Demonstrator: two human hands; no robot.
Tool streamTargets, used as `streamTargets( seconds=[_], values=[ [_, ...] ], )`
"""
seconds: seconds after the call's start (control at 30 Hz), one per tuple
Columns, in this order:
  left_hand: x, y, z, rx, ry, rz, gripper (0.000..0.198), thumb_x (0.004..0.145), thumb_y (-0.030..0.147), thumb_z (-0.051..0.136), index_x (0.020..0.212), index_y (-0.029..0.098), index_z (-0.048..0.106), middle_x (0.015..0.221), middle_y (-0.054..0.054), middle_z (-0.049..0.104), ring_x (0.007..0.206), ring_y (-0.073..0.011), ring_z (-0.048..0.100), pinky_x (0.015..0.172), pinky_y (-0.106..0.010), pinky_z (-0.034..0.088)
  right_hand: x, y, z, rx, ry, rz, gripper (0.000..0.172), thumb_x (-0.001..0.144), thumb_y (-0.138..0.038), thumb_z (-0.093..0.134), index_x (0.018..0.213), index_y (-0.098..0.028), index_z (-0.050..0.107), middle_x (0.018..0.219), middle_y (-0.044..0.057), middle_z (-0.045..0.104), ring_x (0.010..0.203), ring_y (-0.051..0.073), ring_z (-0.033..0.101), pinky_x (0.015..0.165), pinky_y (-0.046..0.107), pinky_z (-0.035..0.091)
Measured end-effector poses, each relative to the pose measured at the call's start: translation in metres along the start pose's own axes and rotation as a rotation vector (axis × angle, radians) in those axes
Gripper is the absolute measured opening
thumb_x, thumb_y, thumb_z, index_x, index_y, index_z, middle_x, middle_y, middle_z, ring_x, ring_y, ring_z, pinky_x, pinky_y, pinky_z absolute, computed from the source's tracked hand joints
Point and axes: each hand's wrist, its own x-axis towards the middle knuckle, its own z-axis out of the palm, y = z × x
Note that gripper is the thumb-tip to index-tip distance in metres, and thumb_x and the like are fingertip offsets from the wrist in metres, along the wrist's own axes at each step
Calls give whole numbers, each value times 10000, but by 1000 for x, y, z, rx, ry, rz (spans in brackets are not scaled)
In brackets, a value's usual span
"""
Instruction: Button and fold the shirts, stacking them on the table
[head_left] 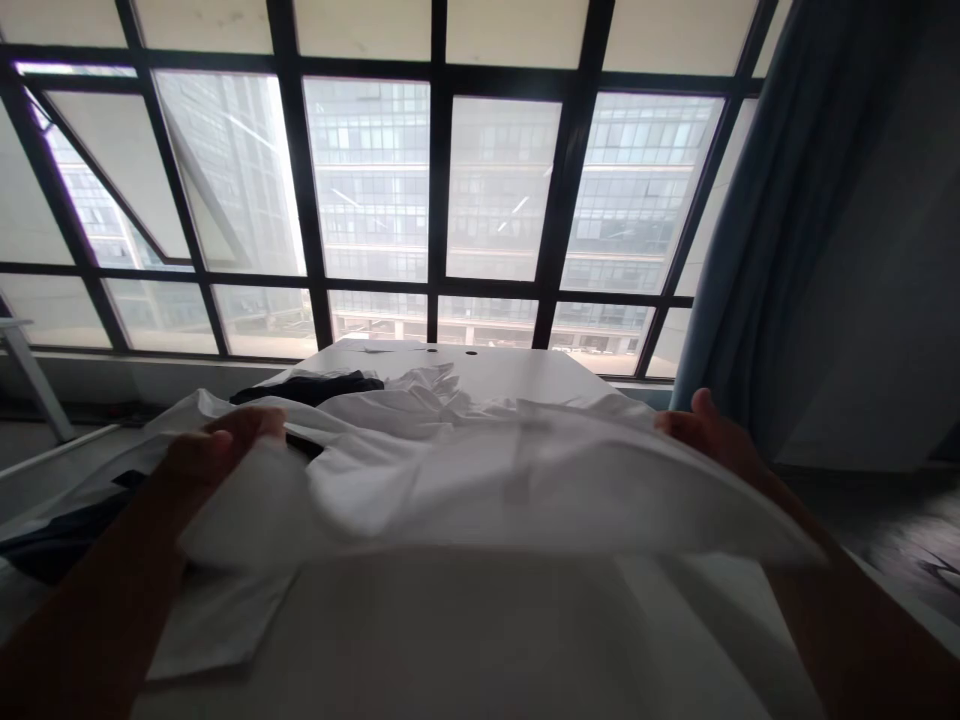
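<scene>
A white garment [480, 480] is stretched out between my two hands above a white table [510, 375]. My left hand [217, 445] pinches its left edge, thumb and fingers closed on the cloth. My right hand [709, 430] grips the right edge, thumb on top and the fingers hidden under the fabric. The cloth sags a little in the middle and hangs over the near part of the table.
More white clothing [420, 385] and a dark garment [315, 388] lie heaped further back on the table. Another dark cloth [52, 540] sits at the left. A large black-framed window [442, 200] fills the back. A blue curtain [787, 220] hangs at the right.
</scene>
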Motion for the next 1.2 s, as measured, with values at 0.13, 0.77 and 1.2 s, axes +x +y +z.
streamTargets(
  seconds=[0.13,0.77,1.2],
  values=[
    [18,-4,30,327,-137,-141,505,702,687,754,848,208,691,914,-99,781,703,-271,722,556,-279,464,6,2,29,179,-196,110,813,730,-959,629,809,-152,689,692,100,630,600,227,618,706,385,562],
    [38,-76,91,1157,-583,-317,754,691,389,888,1392,316,620,1593,-67,439,1462,-342,399,1195,-470,341,1,-33,95,-877,-744,199,268,714,-356,873,892,-163,817,942,92,699,862,279,662,670,279,464],
    [106,-91,151,1418,-492,-138,255,944,380,603,1025,205,769,942,-79,753,807,-221,669,754,-293,494,30,-96,212,-923,-507,15,384,1063,-497,633,937,-164,776,903,61,708,765,199,666,596,218,426]
  ],
)
